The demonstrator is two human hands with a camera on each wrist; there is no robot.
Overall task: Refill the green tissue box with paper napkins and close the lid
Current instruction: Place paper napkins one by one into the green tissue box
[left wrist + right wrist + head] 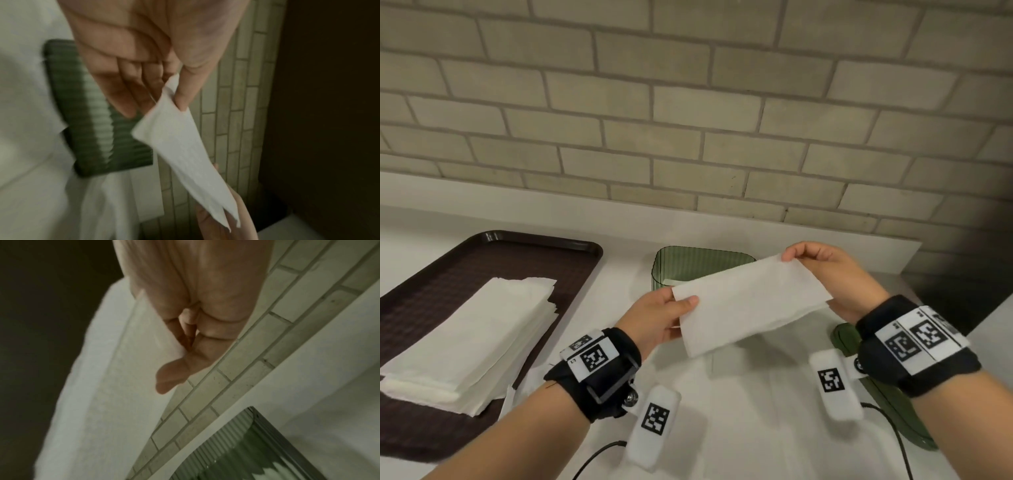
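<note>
A white paper napkin (751,303) is stretched in the air between both hands, in front of the open green ribbed tissue box (688,265). My left hand (671,313) pinches its left end between thumb and fingers. My right hand (822,263) pinches its far right corner. The left wrist view has the napkin (185,151) hanging from my thumb (188,87) beside the green box (92,116). In the right wrist view the napkin (102,386) runs past my fingers (174,369), with the box (236,451) below. The green lid (887,401) lies flat under my right wrist.
A dark brown tray (448,281) at the left holds a stack of white napkins (472,339). More napkins (756,394) lie spread on the white counter in front of the box. A brick wall (688,120) rises behind. Cables (599,455) trail near the front edge.
</note>
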